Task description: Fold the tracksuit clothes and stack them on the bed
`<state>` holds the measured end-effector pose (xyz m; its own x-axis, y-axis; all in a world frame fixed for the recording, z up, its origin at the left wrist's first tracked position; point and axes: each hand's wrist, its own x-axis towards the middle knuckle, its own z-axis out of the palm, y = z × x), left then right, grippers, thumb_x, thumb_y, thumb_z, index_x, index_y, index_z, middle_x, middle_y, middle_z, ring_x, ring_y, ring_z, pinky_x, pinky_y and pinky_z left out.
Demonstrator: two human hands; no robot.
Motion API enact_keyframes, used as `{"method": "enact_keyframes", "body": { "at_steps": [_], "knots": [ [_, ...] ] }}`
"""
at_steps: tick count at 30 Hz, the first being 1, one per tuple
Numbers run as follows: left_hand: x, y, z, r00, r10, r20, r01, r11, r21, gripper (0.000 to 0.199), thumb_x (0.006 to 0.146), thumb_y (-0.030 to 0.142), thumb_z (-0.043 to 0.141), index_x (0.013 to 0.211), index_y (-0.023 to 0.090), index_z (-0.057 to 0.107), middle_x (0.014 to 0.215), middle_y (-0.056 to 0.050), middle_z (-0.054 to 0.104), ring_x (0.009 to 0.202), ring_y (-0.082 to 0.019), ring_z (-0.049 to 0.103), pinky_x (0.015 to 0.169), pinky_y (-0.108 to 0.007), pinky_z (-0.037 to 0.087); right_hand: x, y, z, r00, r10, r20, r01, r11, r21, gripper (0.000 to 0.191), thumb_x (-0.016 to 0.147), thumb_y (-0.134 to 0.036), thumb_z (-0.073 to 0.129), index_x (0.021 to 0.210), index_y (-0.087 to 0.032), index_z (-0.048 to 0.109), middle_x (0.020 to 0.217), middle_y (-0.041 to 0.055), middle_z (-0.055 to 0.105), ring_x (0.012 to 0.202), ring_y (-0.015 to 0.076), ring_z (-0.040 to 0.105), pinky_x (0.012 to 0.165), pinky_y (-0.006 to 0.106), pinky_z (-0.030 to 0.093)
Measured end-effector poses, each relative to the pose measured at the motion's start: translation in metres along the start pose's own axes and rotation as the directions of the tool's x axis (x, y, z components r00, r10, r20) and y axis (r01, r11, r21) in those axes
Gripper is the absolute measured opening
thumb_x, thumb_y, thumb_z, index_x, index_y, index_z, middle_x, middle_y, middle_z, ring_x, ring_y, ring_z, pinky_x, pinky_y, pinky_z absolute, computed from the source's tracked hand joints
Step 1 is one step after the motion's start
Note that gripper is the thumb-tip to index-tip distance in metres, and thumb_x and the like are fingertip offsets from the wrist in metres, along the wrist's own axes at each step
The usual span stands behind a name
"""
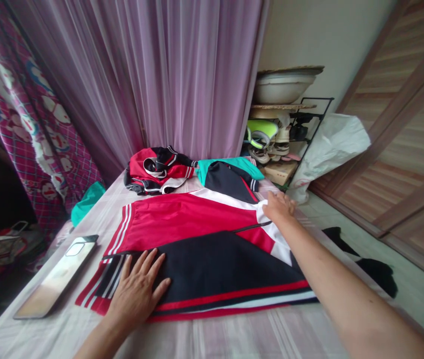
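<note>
A red, white and black zip jacket (167, 219) lies spread on the bed. One black sleeve (219, 267) with red and white stripes is folded across its front. My left hand (137, 286) rests flat on that sleeve near the striped cuff, fingers apart. At the white collar end, my right hand (280, 207) is closed on the jacket's edge beside the zip; its fingertips are partly hidden. A black sleeve on the far side (224, 180) stretches over a folded teal garment (206, 164).
A crumpled red and black garment (146, 172) lies at the bed's far end, near a purple curtain (197, 75). A phone (57, 279) lies at left. Beyond the bed stand a shoe rack (309, 124) with a basin (285, 87), and a white bag (331, 144).
</note>
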<state>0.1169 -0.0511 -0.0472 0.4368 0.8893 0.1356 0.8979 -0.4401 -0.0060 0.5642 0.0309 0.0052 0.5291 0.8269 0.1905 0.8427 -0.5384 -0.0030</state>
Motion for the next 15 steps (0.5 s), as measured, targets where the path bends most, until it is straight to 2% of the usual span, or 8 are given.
{"method": "enact_keyframes", "body": {
  "at_steps": [3, 6, 9, 12, 15],
  "knots": [
    [0.012, 0.001, -0.022, 0.994, -0.019, 0.103, 0.022, 0.999, -0.025, 0.055, 0.091, 0.058, 0.045, 0.136, 0.031, 0.059, 0.145, -0.007, 0.057, 0.132, -0.032, 0.052, 0.114, -0.056, 0.029, 0.015, -0.015, -0.012, 0.99, -0.129, -0.056, 0.13, 0.991, 0.026, 0.045, 0.088, -0.028, 0.052, 0.131, -0.018, 0.057, 0.128, 0.0186, 0.061, 0.118, 0.0311, 0.056, 0.094, 0.042, 0.041],
    [0.036, -0.004, -0.044, 0.98, -0.036, 0.196, 0.053, 0.995, -0.082, 0.046, 0.094, 0.055, 0.04, 0.119, 0.03, 0.07, 0.125, -0.007, 0.07, 0.113, -0.027, 0.065, 0.101, -0.044, 0.043, 0.034, -0.041, -0.018, 0.975, -0.221, 0.009, 0.218, 0.97, 0.106, 0.042, 0.09, -0.029, 0.047, 0.13, -0.021, 0.06, 0.122, 0.0133, 0.068, 0.113, 0.0271, 0.061, 0.092, 0.038, 0.045],
    [0.073, -0.021, -0.059, 0.96, -0.077, 0.268, 0.105, 0.99, -0.092, 0.043, 0.096, 0.05, 0.037, 0.104, 0.029, 0.073, 0.103, -0.006, 0.076, 0.096, -0.022, 0.07, 0.085, -0.032, 0.048, 0.053, -0.076, -0.016, 0.958, -0.272, 0.087, 0.254, 0.951, 0.176, 0.042, 0.093, -0.033, 0.045, 0.132, -0.025, 0.06, 0.118, 0.0082, 0.072, 0.111, 0.025, 0.064, 0.091, 0.036, 0.048],
    [0.119, -0.052, -0.065, 0.958, -0.148, 0.245, 0.15, 0.989, 0.01, 0.042, 0.097, 0.044, 0.034, 0.107, 0.027, 0.071, 0.107, -0.006, 0.075, 0.096, -0.024, 0.071, 0.081, -0.032, 0.05, 0.07, -0.115, -0.012, 0.919, -0.384, 0.092, 0.361, 0.912, 0.193, 0.048, 0.094, -0.034, 0.046, 0.141, -0.027, 0.053, 0.124, 0.0087, 0.07, 0.114, 0.0253, 0.064, 0.092, 0.035, 0.048],
    [0.164, -0.094, -0.062, 0.973, -0.193, 0.123, 0.185, 0.98, 0.072, 0.046, 0.097, 0.038, 0.03, 0.123, 0.023, 0.065, 0.129, -0.01, 0.067, 0.11, -0.028, 0.067, 0.09, -0.038, 0.05, 0.082, -0.152, -0.007, 0.841, -0.523, 0.137, 0.499, 0.849, 0.175, 0.058, 0.095, -0.032, 0.046, 0.152, -0.029, 0.036, 0.132, 0.0097, 0.066, 0.118, 0.0256, 0.062, 0.094, 0.036, 0.047]
  ]
}}
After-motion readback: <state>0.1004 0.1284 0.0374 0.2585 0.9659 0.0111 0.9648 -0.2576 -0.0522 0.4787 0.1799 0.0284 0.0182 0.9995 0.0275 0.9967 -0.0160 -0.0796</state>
